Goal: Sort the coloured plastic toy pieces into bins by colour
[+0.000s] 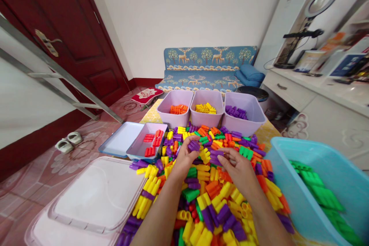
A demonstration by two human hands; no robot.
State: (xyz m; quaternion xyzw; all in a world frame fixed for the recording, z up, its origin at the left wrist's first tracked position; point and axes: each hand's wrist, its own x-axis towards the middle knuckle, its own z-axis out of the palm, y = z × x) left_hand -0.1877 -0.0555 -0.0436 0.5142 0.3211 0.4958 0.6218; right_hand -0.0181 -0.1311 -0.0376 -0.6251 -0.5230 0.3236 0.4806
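Note:
My left hand (184, 159) is closed round a purple plastic tube block (193, 145), holding it above the pile. My right hand (236, 164) pinches another purple tube block (216, 157) between thumb and fingers, a short way to the right of the first. The two blocks are apart. Beneath both hands spreads a large mixed heap of yellow (203, 234), purple, orange, green and red tube blocks, some of them joined together.
Behind the heap stand lilac bins with orange blocks (178, 109), yellow blocks (205, 108) and purple blocks (236, 112). A shallow box (137, 144) at left holds red blocks. A turquoise tub (284, 184) at right holds green ones. Pale lids (95, 192) lie front left.

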